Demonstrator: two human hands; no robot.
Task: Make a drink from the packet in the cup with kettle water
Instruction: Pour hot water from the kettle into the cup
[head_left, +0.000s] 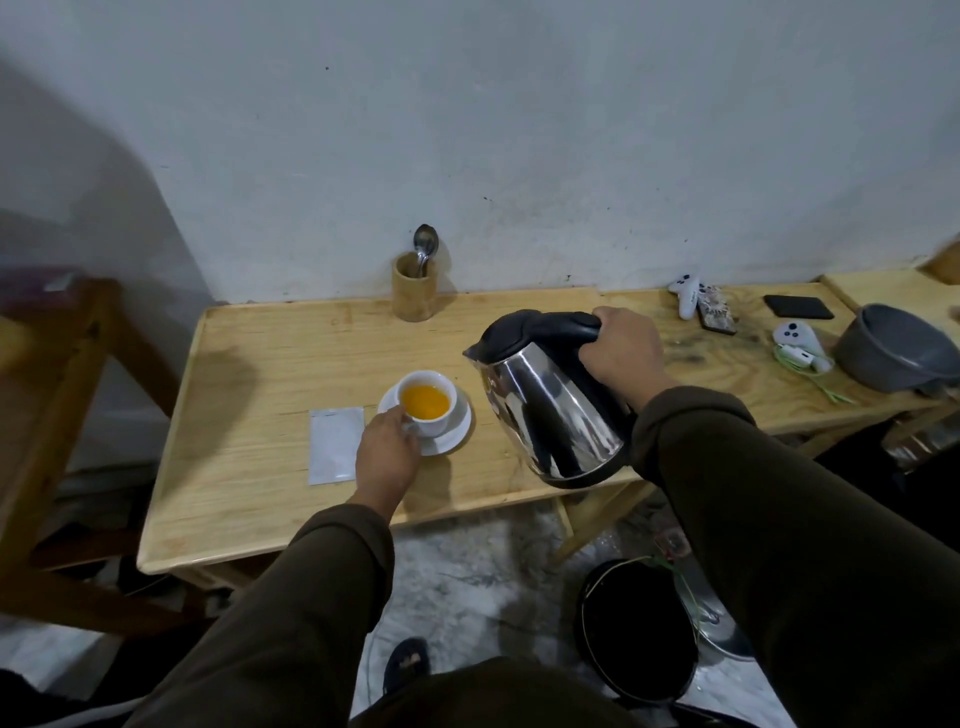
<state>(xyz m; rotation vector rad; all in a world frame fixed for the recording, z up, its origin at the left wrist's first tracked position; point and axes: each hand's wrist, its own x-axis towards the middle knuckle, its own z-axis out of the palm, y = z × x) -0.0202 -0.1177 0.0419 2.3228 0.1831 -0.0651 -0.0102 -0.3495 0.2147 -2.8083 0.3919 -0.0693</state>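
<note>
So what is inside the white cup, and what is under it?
Inside the cup there is orange liquid, hiding its bottom. Under it is a white saucer; the left hand covers the saucer's near-left edge and the handle.

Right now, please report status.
Left hand steadies cup, orange drink inside. Right hand holds kettle. Packet beside saucer. Nothing blocking.

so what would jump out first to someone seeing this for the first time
Probably the shiny steel kettle with a black lid and handle, held tilted above the pale wooden table by the right hand. Next, the white cup of bright orange liquid on its white saucer, steadied by the left hand, with a silvery packet lying flat just left of it.
</note>
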